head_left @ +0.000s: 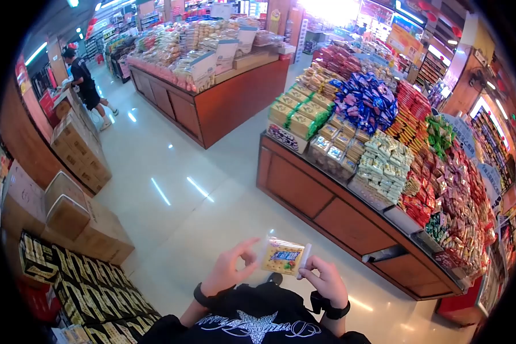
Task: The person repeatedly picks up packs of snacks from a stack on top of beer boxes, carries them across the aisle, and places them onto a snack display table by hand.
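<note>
Cardboard boxes [100,226] sit well left of the left grip [226,266]. That grip is released, thumb and forefinger spread just beside the packet's near end, seemingly without touching it. The packet [284,256] is between the two grips, above the floor [212,229]. The right grip [327,280] pinches its other end, so a loosened pinch could let it drop, and too hard a squeeze might crack its contents. Ahead and right of that grip, a worktop [292,186] carries piled snacks [384,157]; a careless sideways knock could topple some.
</note>
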Demonstrator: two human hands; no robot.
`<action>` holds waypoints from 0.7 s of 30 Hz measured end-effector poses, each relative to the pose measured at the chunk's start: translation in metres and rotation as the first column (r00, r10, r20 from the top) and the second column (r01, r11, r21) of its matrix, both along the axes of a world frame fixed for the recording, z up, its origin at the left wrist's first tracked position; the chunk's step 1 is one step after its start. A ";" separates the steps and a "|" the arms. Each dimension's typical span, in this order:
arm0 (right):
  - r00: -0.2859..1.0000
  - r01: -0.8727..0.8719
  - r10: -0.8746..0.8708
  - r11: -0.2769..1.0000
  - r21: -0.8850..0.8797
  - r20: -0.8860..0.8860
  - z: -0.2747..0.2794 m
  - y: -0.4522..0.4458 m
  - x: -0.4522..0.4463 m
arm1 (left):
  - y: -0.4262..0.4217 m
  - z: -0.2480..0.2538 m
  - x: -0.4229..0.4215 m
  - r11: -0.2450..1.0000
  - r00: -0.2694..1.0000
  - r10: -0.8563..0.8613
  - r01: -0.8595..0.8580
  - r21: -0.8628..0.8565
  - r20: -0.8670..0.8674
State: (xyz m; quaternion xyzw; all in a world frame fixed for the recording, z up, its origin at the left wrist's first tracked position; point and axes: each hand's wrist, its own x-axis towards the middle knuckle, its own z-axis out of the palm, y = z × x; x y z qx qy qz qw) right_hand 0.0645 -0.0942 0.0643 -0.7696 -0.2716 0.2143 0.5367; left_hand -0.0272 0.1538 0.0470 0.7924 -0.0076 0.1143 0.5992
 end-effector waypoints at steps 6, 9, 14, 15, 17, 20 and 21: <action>0.981 0.113 -0.099 0.991 -0.072 0.168 -0.005 -0.059 0.037 | -0.050 -0.002 0.064 0.989 0.989 -0.144 0.145 0.014 -0.038; 0.958 0.265 -0.258 0.964 -0.035 0.128 -0.018 -0.087 0.040 | -0.079 -0.003 0.090 0.972 0.970 -0.234 0.235 0.008 -0.058; 0.860 0.511 -0.511 0.860 0.007 -0.014 -0.022 -0.118 0.038 | -0.116 -0.006 0.123 0.942 0.937 -0.331 0.335 0.014 -0.112; 0.863 0.505 -0.505 0.863 -0.023 -0.006 -0.022 -0.124 0.039 | -0.122 -0.005 0.129 0.938 0.931 -0.343 0.346 0.005 -0.128; 0.858 0.513 -0.514 0.857 -0.052 -0.002 -0.023 -0.134 0.042 | -0.131 -0.006 0.142 0.928 0.917 -0.370 0.373 -0.004 -0.148; 0.866 0.500 -0.496 0.859 -0.107 0.063 -0.027 -0.145 0.048 | -0.144 -0.014 0.162 0.916 0.911 -0.392 0.400 0.043 -0.131; 0.867 0.499 -0.497 0.861 -0.096 0.044 -0.029 -0.147 0.052 | -0.148 -0.017 0.169 0.920 0.920 -0.371 0.383 0.085 -0.128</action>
